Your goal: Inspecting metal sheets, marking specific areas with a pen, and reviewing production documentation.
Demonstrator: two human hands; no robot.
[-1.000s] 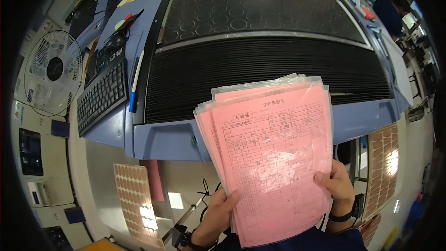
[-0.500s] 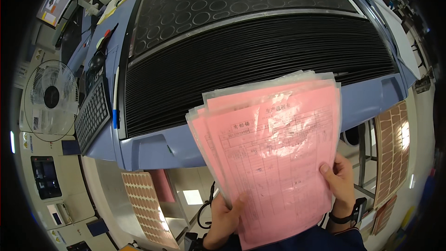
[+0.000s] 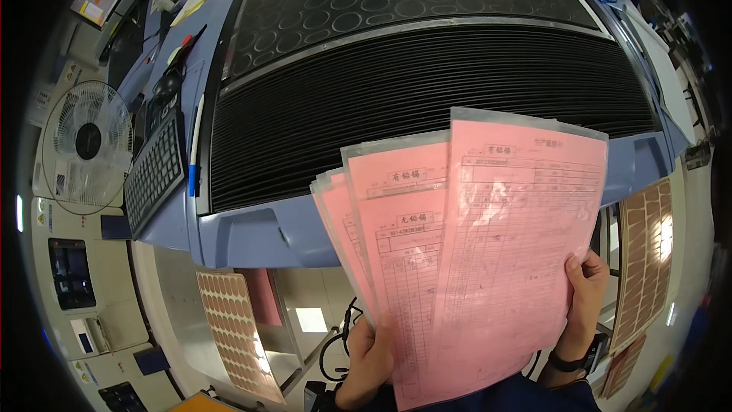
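Pink forms (image 3: 457, 259) in clear plastic sleeves are fanned out in front of the person, held up over the front edge of a big blue machine (image 3: 252, 233). The left hand (image 3: 370, 362) grips the lower left of the fan, thumb pressed on the front of the sheets and the other fingers hidden behind them. The right hand (image 3: 585, 301) holds the right edge of the frontmost sheet, fingers curled round the edge and pinching it; a dark watch (image 3: 576, 358) sits on that wrist. The frontmost form stands highest and furthest right, with the others stepped down to the left behind it, each showing a strip of printed table.

Behind the forms the machine carries a black ribbed cover (image 3: 427, 99), and further back a black mat with round holes (image 3: 396, 0). On the surface to the left lies a black keyboard (image 3: 155, 172), with a blue-capped pen (image 3: 195, 145) just beside it. A white fan (image 3: 85, 145) stands further left. Below the machine's edge, sheets of brown round stickers (image 3: 232, 328) hang near the floor, and a similar brown sheet (image 3: 644, 255) shows at the right.
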